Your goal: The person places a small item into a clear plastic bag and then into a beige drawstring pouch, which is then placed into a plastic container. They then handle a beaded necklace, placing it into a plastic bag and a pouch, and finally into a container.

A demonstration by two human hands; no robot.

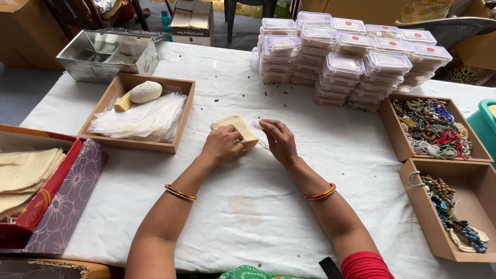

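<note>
My left hand rests closed on a small beige cloth pouch lying on the white tablecloth. My right hand is just right of the pouch, its fingertips pinched on a thin white drawstring at the pouch's right end. Both wrists wear striped bangles.
A wooden tray with clear plastic bags, a stone and a wood block sits left. Stacks of clear lidded boxes stand behind. Two wooden trays of beaded bracelets lie right. A metal tin is far left; a red box of cloth pouches is near left.
</note>
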